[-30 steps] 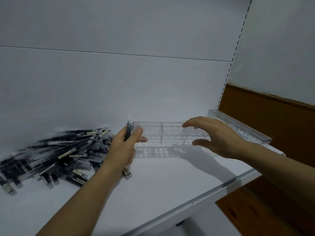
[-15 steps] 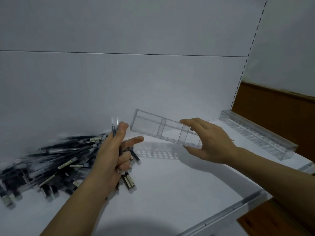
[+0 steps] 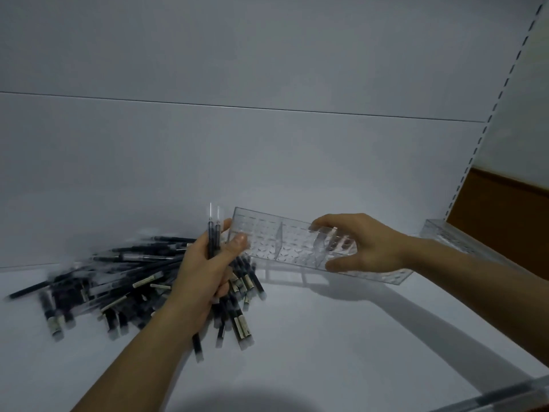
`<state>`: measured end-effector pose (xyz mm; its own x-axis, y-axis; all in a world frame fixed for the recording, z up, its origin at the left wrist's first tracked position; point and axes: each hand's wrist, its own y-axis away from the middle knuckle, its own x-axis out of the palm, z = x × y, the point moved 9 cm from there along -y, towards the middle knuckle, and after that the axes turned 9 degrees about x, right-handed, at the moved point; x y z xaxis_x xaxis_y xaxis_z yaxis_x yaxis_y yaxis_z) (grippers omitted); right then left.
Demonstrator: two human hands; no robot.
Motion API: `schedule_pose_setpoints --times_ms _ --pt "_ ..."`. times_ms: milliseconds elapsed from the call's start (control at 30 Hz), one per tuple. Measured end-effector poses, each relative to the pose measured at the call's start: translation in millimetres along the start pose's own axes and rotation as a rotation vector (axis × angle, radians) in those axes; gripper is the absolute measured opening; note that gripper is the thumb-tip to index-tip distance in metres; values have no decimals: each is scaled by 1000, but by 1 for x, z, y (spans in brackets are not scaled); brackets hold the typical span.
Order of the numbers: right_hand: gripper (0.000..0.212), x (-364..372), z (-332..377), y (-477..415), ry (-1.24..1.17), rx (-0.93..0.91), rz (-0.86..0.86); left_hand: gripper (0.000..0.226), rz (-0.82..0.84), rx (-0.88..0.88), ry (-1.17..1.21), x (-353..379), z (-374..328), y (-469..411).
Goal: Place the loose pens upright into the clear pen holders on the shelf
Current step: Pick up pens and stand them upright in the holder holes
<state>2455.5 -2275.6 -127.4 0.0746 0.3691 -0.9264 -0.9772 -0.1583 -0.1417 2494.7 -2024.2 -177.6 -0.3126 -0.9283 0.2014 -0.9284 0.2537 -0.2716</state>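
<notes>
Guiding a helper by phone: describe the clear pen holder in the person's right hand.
On the white shelf, look right of the pile of pens. The clear pen holder there is held tilted by the right hand; the other holder lies flat at the far right, untouched.

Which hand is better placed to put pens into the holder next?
Left. The left hand grips pens upright, right at the left end of the holder; the right hand is occupied gripping that holder.

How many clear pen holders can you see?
2. One holder is gripped in the right hand; the second holder lies at the shelf's far right, partly behind that arm.
</notes>
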Motion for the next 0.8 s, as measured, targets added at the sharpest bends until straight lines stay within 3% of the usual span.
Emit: schedule_pose_setpoints --times_ms 100,300,400,500,567,700,800 --pt "62 2 -5 -6 -70 15 72 27 20 32 -126 1 0 0" --pt "65 6 -6 -4 -124 37 195 43 -50 -32 -112 -2 14 -1" --pt "85 12 5 3 111 16 179 38 -114 -154 -2 -4 29 0" --pt "78 14 16 5 417 -97 -5 35 -93 -217 75 1 33 2" --pt "68 14 10 3 385 -116 -26 36 -3 -191 -33 6 27 4" --pt "58 11 -21 -4 124 -38 95 37 181 -34 -386 9 9 3" --pt "59 12 -45 -5 76 38 204 31 156 93 -554 -1 -1 -3"
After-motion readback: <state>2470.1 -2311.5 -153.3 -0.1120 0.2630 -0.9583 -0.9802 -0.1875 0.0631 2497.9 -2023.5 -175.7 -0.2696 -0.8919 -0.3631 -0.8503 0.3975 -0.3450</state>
